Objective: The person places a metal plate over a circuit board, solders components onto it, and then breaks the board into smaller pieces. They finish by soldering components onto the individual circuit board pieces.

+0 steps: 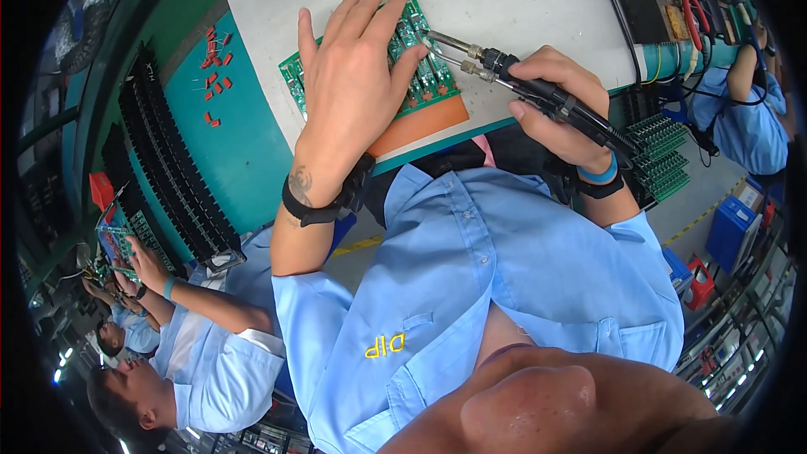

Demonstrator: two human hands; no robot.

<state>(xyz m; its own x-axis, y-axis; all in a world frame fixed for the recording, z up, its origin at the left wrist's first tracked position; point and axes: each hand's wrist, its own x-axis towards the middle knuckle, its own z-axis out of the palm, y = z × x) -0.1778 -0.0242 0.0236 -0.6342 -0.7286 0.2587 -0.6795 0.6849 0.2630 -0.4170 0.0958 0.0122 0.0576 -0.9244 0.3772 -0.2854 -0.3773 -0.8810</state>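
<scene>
My left hand lies on a green circuit board panel, fingers stretched out, covering much of its middle. The thumb points toward the soldering iron's tip. My right hand is wrapped round the black handle of a soldering iron with a second thin metal tube beside its tip. Both slim ends reach the panel's right part, close to my left thumb; whether they touch a joint is too small to tell. Under the panel's near edge shows an orange-brown flat plate.
Small red components lie scattered on the green mat at left. Black slotted racks stand farther left. A stack of green boards sits at right, near a red-handled tool. Co-workers sit on both sides.
</scene>
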